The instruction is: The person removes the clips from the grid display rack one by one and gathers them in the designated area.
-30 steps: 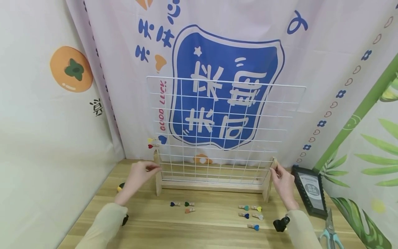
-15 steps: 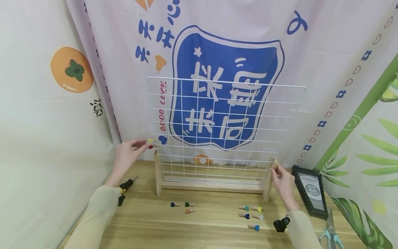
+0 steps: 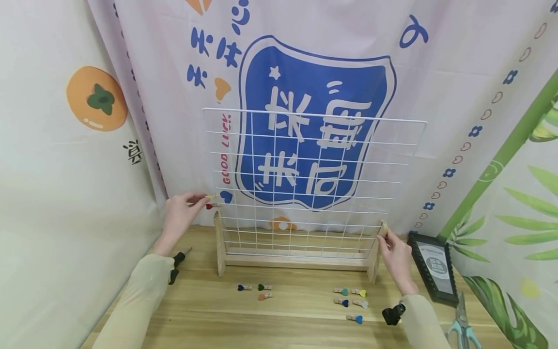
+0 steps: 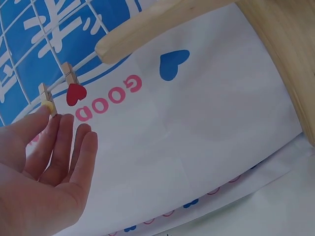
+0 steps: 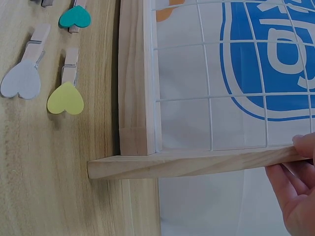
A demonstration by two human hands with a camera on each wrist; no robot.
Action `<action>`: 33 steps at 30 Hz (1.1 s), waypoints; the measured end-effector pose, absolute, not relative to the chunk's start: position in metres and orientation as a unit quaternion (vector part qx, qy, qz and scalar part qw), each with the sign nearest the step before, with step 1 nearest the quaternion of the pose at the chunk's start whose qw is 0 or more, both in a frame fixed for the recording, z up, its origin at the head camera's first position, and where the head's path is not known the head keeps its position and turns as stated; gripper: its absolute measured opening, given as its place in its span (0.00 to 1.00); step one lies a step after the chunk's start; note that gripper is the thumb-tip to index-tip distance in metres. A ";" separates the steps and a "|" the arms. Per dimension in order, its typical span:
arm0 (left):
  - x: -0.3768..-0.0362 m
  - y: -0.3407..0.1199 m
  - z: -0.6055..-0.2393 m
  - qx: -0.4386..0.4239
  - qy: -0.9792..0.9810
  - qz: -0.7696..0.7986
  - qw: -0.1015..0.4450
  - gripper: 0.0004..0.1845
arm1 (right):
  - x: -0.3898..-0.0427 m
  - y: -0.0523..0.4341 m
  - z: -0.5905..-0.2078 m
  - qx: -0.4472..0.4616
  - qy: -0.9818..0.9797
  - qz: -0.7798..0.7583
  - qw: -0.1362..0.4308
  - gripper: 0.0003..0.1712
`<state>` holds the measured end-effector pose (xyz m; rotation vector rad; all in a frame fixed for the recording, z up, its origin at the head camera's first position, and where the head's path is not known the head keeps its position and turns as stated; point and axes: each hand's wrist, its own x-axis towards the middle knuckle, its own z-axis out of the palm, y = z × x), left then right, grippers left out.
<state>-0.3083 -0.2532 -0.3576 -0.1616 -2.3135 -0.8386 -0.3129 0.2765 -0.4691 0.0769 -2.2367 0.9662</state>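
A white wire grid [image 3: 314,115] stands upright in a wooden stand [image 3: 296,261]. At its left edge my left hand [image 3: 180,215] pinches a clothespin with a yellow heart [image 4: 47,106] between thumb and fingers. The clothespin's wooden end overlaps the edge wire in the left wrist view. Just beside it, a clothespin with a red heart [image 4: 76,93] is clipped to the same edge. My right hand [image 3: 397,254] grips the upper part of the stand's right post [image 5: 197,164], thumb on one face and fingers on the other.
In front of the stand lie several heart clothespins, among them an orange one [image 3: 265,296] at left and a bright blue one [image 3: 358,319] at right. A black-framed case [image 3: 435,269] and scissors [image 3: 463,325] lie far right. A screwdriver [image 3: 179,259] lies beyond my left forearm.
My left hand has moved up and left from beside the stand's left post to the yellow-heart clothespin and now pinches it. My right hand has stayed on the right post.
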 end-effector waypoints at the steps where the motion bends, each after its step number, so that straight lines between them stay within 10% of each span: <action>1: -0.309 -0.254 -0.358 -0.062 -0.885 -0.320 0.334 0.10 | -0.313 0.277 -0.469 0.031 -0.861 0.371 0.347 0.10; 20: -0.305 -0.259 -0.356 -0.056 -0.852 -0.338 0.395 0.09 | -0.313 0.277 -0.469 0.034 -0.859 0.367 0.355 0.10; 33: -0.278 -0.268 -0.372 -0.017 -0.873 -0.385 0.299 0.16 | -0.313 0.277 -0.468 0.032 -0.862 0.370 0.345 0.12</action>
